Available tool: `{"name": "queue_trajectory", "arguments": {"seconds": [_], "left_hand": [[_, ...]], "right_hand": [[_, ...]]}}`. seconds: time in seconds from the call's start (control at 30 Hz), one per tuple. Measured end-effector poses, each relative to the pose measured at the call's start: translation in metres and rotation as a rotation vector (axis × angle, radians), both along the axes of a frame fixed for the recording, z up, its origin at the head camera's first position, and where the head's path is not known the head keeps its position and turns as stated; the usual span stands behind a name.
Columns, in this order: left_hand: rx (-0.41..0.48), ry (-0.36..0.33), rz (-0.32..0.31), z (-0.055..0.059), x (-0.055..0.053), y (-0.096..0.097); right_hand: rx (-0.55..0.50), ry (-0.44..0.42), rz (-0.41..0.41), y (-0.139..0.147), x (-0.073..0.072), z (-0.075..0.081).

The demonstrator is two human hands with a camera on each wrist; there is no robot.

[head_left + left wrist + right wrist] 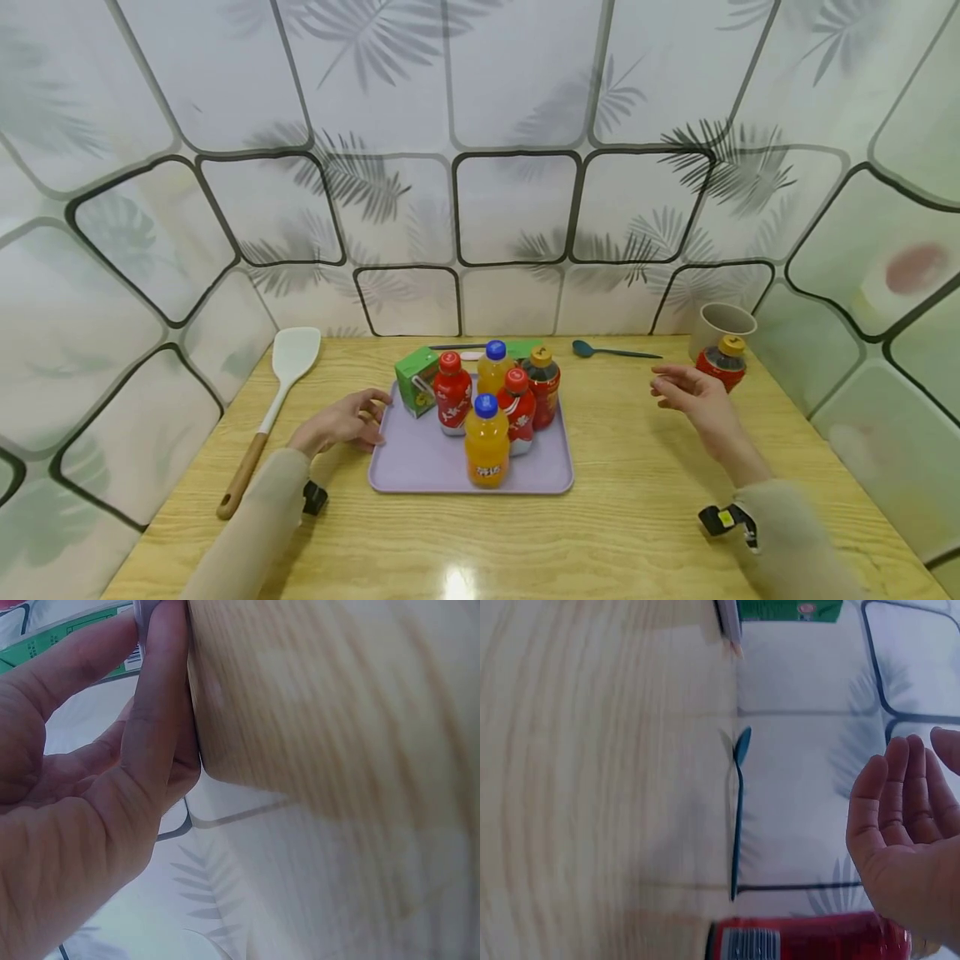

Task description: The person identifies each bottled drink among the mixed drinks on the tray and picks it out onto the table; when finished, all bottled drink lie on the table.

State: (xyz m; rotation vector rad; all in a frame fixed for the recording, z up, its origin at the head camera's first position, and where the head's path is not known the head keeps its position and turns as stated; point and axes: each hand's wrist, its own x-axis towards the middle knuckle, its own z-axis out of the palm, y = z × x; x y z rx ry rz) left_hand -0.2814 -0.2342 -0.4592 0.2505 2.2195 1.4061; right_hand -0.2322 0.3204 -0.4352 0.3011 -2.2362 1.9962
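Tray (pixel 427 462) sits mid-bench (pixel 615 517), holding box (pixel 415 385), two red bottles (pixel 453 396), two orange bottles (pixel 487 446) and a dark bottle (pixel 543 392). Left hand (pixel 343 423) at tray's left rim, thumb and index nearly closed, looks like a pinch on the rim, probably to steady the tray. Bottles upright on their flat bases, caps up, bunched right of centre; tray's raised rim would help keep them together. Box stands in the back left corner. Right hand (pixel 693 404) half open, fingers loosely bent, nothing held, raised over the bench just beside loose bottle (pixel 722 365); contact with it can't be told. Loose bottle stands off the tray, right side, in front of cup (pixel 701 337). Spoon (pixel 611 351) lies flat near the curtain (pixel 517 217), spatula (pixel 264 427) flat at left; long and thin, neither would stand, and both leave room around the tray.
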Motion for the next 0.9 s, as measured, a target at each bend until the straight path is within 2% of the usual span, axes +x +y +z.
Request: {"name": "queue_trajectory", "arguments": {"seconds": [0.43,0.73,0.9], "left_hand": [[-0.003,-0.007,0.004,0.001,0.000,0.001],[-0.012,-0.015,-0.011,0.003,0.002,0.000],[-0.018,-0.026,-0.004,0.003,0.001,0.001]], "right_hand": [[0.100,-0.115,0.090,-0.043,-0.009,-0.010],[0.118,-0.124,0.134,-0.071,-0.021,-0.017],[0.118,-0.076,0.164,-0.087,-0.025,-0.017]]}}
